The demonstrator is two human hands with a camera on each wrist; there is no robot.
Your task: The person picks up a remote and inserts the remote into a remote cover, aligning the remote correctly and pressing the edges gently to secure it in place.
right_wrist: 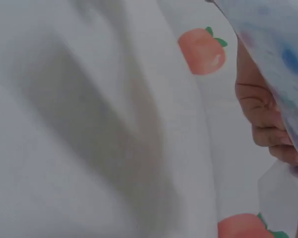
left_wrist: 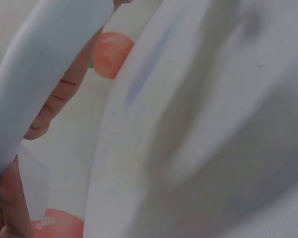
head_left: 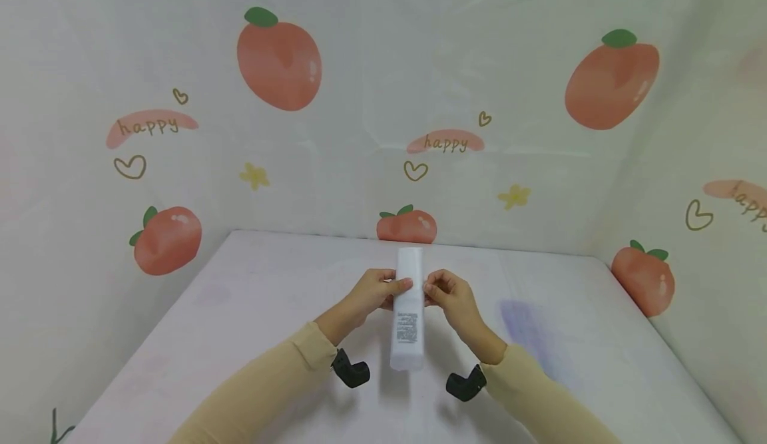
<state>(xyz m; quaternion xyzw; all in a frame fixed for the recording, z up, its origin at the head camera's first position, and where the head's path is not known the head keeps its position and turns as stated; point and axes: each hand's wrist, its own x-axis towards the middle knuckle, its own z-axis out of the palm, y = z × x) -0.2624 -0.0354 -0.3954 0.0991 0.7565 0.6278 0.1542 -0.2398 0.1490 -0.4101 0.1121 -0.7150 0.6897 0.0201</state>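
A long white package (head_left: 410, 307) with small grey print near its lower end is held up over the table, its length pointing away from me. My left hand (head_left: 373, 292) grips its left side, thumb across the front face and fingers behind. With thumb and forefinger, my right hand (head_left: 457, 301) pinches at the package's right edge. From the left wrist, a plain white side of the package (left_wrist: 44, 64) shows. The right wrist view catches its other side, patterned in blue, and a thin translucent flap (right_wrist: 277, 196) near the fingers.
A white-covered table (head_left: 287, 277) with a purple smudge (head_left: 527, 327) lies below the hands. Behind it hangs a pale cloth (head_left: 359, 84) printed with red fruit and the word happy. Black wrist cameras (head_left: 351, 372) sit below both wrists.
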